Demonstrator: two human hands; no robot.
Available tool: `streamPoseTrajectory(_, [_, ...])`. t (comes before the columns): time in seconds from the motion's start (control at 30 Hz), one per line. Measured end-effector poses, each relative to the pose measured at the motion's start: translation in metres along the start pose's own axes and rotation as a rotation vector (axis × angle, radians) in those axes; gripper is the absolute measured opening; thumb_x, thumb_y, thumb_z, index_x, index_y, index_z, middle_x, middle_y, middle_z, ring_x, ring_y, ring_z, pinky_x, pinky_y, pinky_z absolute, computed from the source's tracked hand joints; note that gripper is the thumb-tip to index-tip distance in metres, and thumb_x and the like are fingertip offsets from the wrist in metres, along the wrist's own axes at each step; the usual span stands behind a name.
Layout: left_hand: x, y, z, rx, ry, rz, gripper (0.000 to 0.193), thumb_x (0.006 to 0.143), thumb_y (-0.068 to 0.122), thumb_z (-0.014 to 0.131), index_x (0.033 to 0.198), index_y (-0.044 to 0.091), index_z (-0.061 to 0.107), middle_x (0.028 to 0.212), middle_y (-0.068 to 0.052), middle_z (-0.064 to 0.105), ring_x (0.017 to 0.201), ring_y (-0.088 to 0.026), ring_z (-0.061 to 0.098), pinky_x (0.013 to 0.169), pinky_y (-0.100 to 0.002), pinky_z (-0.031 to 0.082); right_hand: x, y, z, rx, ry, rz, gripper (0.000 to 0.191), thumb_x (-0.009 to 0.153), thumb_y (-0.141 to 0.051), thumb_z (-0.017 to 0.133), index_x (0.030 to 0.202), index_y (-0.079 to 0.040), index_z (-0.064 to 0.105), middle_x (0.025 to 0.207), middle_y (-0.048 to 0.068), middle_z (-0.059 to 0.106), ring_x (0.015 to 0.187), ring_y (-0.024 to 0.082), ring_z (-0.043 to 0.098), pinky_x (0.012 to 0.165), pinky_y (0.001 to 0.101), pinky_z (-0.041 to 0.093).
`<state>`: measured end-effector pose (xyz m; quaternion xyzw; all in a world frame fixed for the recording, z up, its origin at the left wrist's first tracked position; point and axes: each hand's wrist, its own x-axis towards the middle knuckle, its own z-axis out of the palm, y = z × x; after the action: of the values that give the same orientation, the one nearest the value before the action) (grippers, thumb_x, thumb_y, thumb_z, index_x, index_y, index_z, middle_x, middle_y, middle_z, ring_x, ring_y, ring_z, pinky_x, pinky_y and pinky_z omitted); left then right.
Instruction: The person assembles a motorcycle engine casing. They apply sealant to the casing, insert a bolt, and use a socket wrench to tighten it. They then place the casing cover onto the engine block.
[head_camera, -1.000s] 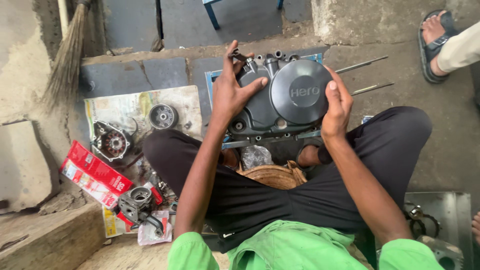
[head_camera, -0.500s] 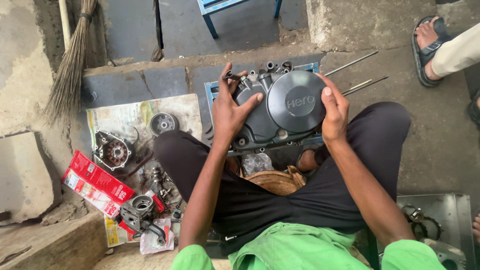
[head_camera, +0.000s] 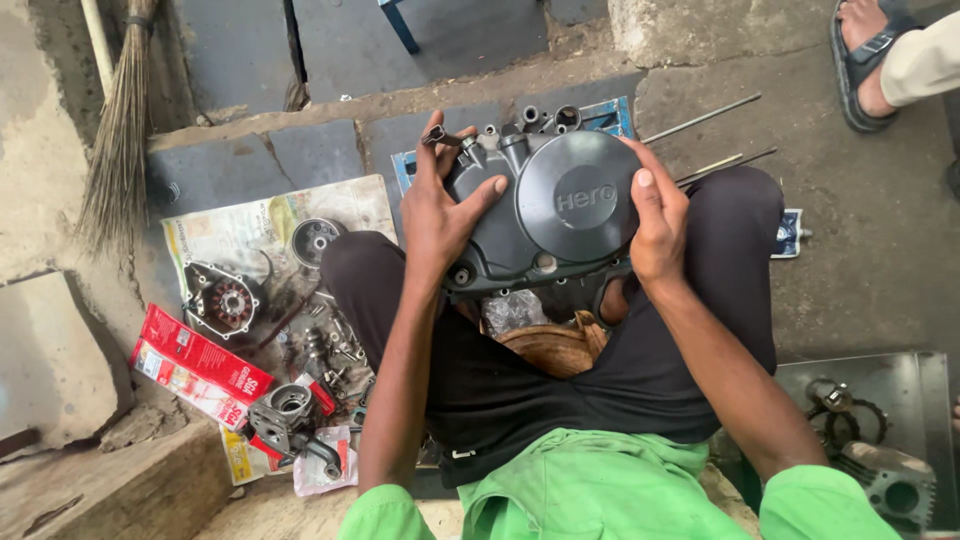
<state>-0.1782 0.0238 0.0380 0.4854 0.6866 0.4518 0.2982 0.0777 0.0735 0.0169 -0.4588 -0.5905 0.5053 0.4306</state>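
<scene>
Seated person, black trousers, green shirt, holds a dark grey cast-metal engine side cover with a round raised centre (head_camera: 555, 205) between the knees, out in front over the stone floor (head_camera: 880, 250). Left hand (head_camera: 440, 215) flat on the cover's left side, fingers spread, thumb lying across the casing face, gripping its edge. Right hand (head_camera: 655, 215) wraps the cover's right rim, thumb on the front, fingers curled behind. Cover tilted face-up toward the camera, its top bosses and tubes pointing away. Beside the left leg, a spread sheet of printed paper (head_camera: 255, 225) carries a round stator plate with copper windings (head_camera: 228, 303), a small round metal drum (head_camera: 315, 240) and loose bolts. A red flat cardboard box (head_camera: 195, 365) lies near, a small grey cylinder casting (head_camera: 285, 412) just beside it. Thin steel rods (head_camera: 705, 120) lie on the floor past the right knee. Straw broom (head_camera: 120, 140) leans at far left. Another person's sandalled foot (head_camera: 865, 50) top right.
</scene>
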Motion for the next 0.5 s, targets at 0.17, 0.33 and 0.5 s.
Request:
streamPoseTrajectory(0.17, [0.004, -0.005, -0.002, 0.006, 0.002, 0.027, 0.099, 0.083, 0.033, 0.09, 0.158, 0.012, 0.029, 0.143, -0.01, 0.068, 0.136, -0.03, 0.063, 0.111, -0.04, 0.052, 0.014, -0.035, -0.015, -0.266, -0.184, -0.028, 0.059, 0.113, -0.044, 0.035, 0.149, 0.0, 0.05, 0.149, 0.019, 0.056, 0.143, 0.029, 0.05, 0.12, 0.0373, 0.035])
streamPoseTrajectory(0.33, [0.003, -0.009, 0.0, -0.014, -0.002, 0.002, 0.101, 0.082, 0.036, 0.089, 0.159, 0.012, 0.029, 0.142, -0.01, 0.068, 0.133, -0.029, 0.066, 0.11, -0.04, 0.053, 0.048, -0.095, -0.027, -0.761, -0.033, -0.511, 0.069, 0.118, -0.057, 0.023, 0.17, -0.012, 0.024, 0.173, 0.016, 0.022, 0.163, 0.031, 0.014, 0.137, 0.0496, 0.008])
streamPoseTrajectory(0.5, [0.004, -0.01, 0.0, -0.002, 0.006, 0.035, 0.103, 0.082, 0.034, 0.09, 0.161, 0.013, 0.027, 0.143, -0.011, 0.068, 0.133, -0.031, 0.065, 0.111, -0.042, 0.052, 0.063, -0.044, 0.01, -0.901, -0.221, -0.273, 0.085, 0.108, -0.067, 0.022, 0.166, -0.004, 0.024, 0.17, 0.024, 0.025, 0.157, 0.047, 0.019, 0.127, 0.0606, 0.013])
